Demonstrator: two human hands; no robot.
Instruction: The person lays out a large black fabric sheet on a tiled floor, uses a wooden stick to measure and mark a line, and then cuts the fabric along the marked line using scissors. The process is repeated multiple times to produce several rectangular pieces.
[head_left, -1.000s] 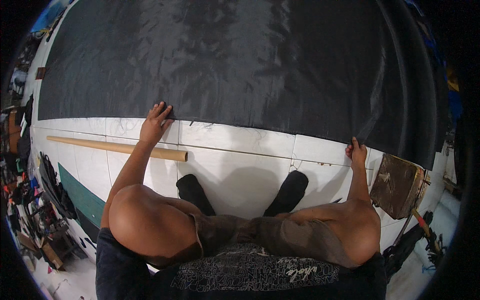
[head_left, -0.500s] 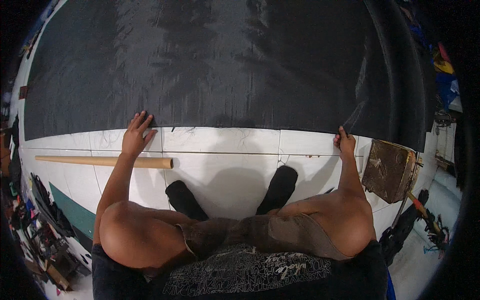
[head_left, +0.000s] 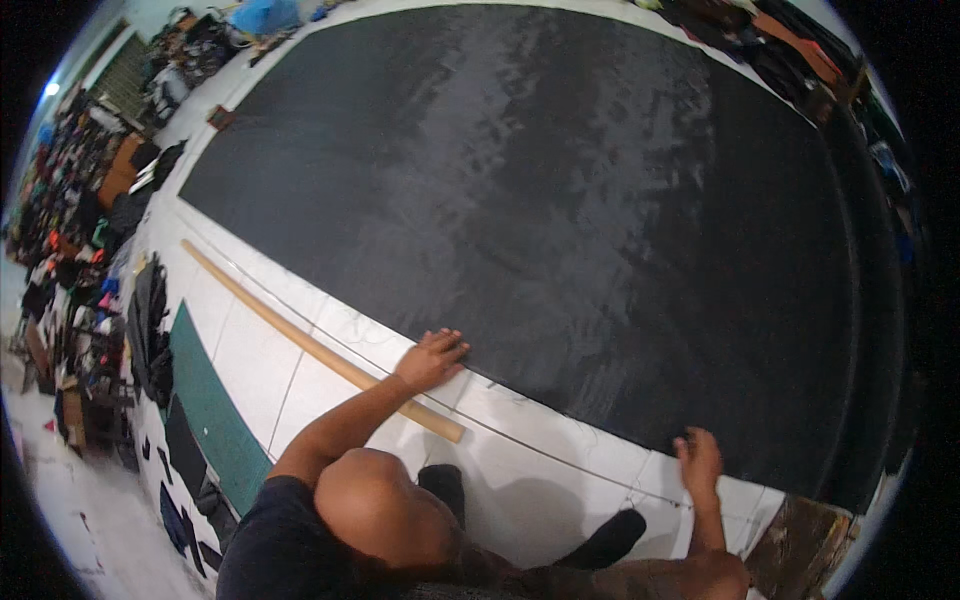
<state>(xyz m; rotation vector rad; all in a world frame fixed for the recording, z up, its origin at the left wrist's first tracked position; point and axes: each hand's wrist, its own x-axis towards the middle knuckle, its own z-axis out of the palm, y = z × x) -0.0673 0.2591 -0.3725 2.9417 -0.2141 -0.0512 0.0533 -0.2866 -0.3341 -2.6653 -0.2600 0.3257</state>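
A broad black sheet of fabric (head_left: 540, 220) lies spread over the white tiled floor in front of me, with faint grey sheen streaks across it. On its near edge rests my left hand (head_left: 432, 360), fingers stretched out and holding nothing. Further right, my right hand (head_left: 700, 460) is at the same edge with its fingers slightly bent and apart; nothing shows between them. A long brown cardboard tube (head_left: 300, 340) lies on the tiles below the fabric edge, passing beneath my left forearm. Loose threads lie along that edge.
A worn brown box-like block (head_left: 797, 545) sits by the fabric's near right corner. To the left lie a green mat (head_left: 213, 405) and a dark bag (head_left: 150, 330), with piled clutter (head_left: 75, 230) beyond. A small brown block (head_left: 221, 118) sits at the far left corner.
My view has turned left and lifted, showing more of the fabric and the left side. My right hand's fingers have loosened from a pinch at the edge. The left hand still rests on the fabric.
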